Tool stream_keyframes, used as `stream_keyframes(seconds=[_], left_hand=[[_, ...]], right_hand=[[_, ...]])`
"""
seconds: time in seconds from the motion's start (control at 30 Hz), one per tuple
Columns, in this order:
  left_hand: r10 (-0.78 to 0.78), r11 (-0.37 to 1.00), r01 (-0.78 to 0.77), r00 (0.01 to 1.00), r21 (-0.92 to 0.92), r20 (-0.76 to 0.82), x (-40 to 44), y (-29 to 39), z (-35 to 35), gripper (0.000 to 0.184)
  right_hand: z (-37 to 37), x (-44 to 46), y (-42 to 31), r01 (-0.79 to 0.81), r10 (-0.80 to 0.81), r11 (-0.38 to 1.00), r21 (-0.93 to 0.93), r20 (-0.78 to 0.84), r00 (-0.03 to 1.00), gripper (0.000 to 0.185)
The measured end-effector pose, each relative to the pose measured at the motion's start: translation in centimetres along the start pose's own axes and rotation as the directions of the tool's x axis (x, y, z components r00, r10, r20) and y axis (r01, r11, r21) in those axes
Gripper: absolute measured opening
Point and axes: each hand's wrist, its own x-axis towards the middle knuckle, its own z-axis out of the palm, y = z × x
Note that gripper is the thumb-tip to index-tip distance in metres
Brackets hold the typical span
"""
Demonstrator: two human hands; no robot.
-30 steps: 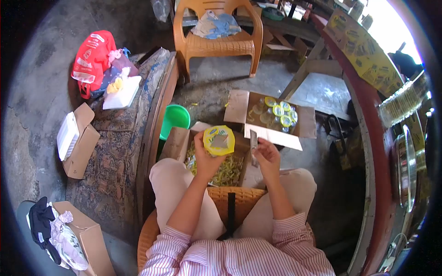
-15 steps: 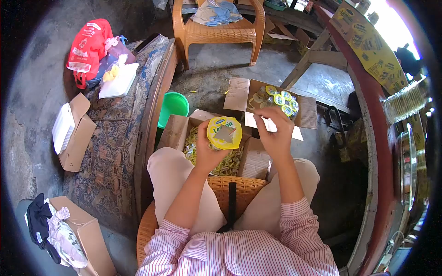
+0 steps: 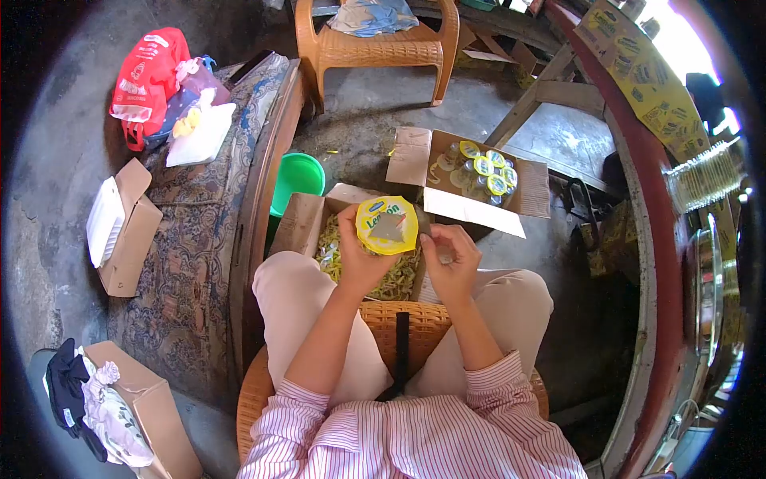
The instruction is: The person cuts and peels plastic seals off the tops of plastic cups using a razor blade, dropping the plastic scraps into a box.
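Observation:
My left hand point(image 3: 361, 259) is wrapped round a cup with a yellow lid printed "Lemon" point(image 3: 388, 225), held up over my lap. The lid faces me and has a grey patch in its middle; the cup's body is mostly hidden beneath it. Just right of the lid's edge is my right hand point(image 3: 453, 267), thumb and fingers drawn together. A small pale, shiny bit shows by its curled fingers, too small to name. Below the cup stands an open cardboard box point(image 3: 299, 222) full of yellow-green strips point(image 3: 391, 279).
Beyond my right hand, an open carton point(image 3: 475, 211) holds several yellow-lidded cups point(image 3: 496, 172). A green bucket point(image 3: 299, 184) stands left of the strip box. A wicker chair point(image 3: 379, 52) is ahead, a patterned bench point(image 3: 187, 263) on the left, a red-edged frame point(image 3: 658, 207) on the right.
My right hand has come down and left, from above the carton's flap to beside the lid's edge. The cup in my left hand has barely moved. The view has shifted slightly.

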Motion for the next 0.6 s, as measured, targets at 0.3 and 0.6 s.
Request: stream_keyframes(seconds=[0.3, 0.6], left_hand=[[-0.027, 1.0, 0.027, 1.0, -0.009, -0.004, -0.19, -0.01, 0.41, 0.073], [-0.001, 0.997, 0.003, 1.0, 0.078, -0.022, -0.47, -0.61, 0.63, 0.074]], right_hand=[[0.27, 0.1, 0.19, 0.055, -0.055, 0.998, -0.018, -0.032, 0.998, 0.013], [0.49, 0.11, -0.34, 0.11, -0.116, 0.99, -0.09, -0.062, 0.991, 0.016]])
